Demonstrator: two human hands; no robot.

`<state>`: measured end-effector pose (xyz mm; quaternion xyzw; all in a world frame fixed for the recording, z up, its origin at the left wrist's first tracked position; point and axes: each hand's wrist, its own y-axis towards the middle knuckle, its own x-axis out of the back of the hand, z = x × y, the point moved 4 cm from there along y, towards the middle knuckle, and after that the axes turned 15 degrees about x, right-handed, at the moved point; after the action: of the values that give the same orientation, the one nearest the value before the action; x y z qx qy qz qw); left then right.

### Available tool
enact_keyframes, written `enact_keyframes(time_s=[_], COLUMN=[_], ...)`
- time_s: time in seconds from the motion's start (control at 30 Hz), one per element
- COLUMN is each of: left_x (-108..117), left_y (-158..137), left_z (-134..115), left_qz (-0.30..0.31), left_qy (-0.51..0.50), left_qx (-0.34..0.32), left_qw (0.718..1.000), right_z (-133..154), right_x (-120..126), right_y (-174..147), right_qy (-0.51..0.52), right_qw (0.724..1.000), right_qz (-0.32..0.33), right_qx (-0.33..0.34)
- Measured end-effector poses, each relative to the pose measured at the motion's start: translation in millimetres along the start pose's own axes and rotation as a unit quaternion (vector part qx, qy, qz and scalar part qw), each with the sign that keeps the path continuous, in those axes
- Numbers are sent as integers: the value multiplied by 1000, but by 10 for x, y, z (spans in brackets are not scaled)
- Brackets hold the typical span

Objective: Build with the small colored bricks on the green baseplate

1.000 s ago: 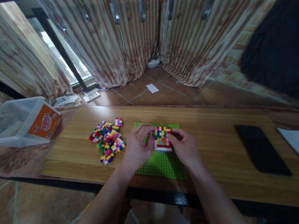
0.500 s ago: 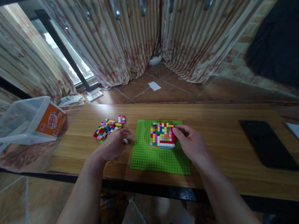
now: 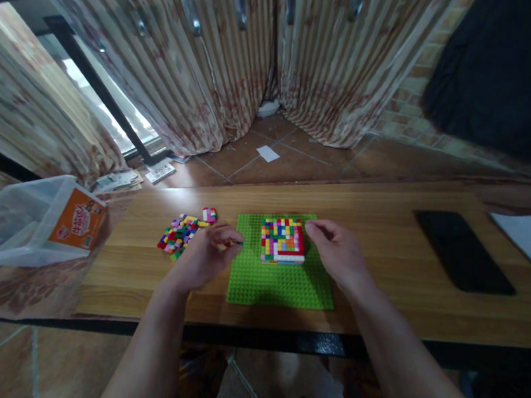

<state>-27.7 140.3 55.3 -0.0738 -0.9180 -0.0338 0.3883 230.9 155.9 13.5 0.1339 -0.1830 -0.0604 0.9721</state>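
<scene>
A square block of many-coloured toy bricks (image 3: 282, 242) stands on a green studded baseplate (image 3: 279, 290). White and red bricks run along its near right corner. My left hand (image 3: 206, 250) is left of the baseplate, thumb and forefinger pinching a small toy brick (image 3: 240, 243) that looks dark green. Beneath and behind that hand lies a heap of loose bricks (image 3: 178, 234), partly covered by it. My right hand (image 3: 339, 249) is beside the block's far right corner, fingers curled and closed; whatever is between the fingertips, if anything, is hidden.
A small pink-and-white brick cluster (image 3: 209, 214) lies behind the heap. Left of the wooden table (image 3: 118, 271) is a clear plastic box (image 3: 28, 217) with an orange label. On the right are a black flat slab (image 3: 465, 250) and white paper (image 3: 525, 232).
My left hand has closed to a pinch beside the baseplate; several small bricks seen at its fingers before no longer show there. My right hand stays by the block. The view has shifted slightly.
</scene>
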Motion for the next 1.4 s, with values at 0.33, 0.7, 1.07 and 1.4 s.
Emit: enact_keyframes(time_s=[0.33, 0.7, 1.07, 1.4], left_x=[-387, -636, -686, -779], left_y=[46, 131, 154, 163], left_z=[-502, -631, -623, -614], left_qz=[-38, -111, -162, -157], left_qy=[-72, -3, 62, 64], left_qx=[-45, -78, -64, -41], left_qw=[996, 991, 983, 985], right_z=[-20, -55, 14, 47], right_x=[-12, -40, -56, -31], right_y=[5, -1, -14, -13], right_qy=[30, 56, 56, 41], right_qw=[999, 998, 998, 999], right_qz=[-14, -2, 10, 21], right_qx=[-7, 4, 8, 3])
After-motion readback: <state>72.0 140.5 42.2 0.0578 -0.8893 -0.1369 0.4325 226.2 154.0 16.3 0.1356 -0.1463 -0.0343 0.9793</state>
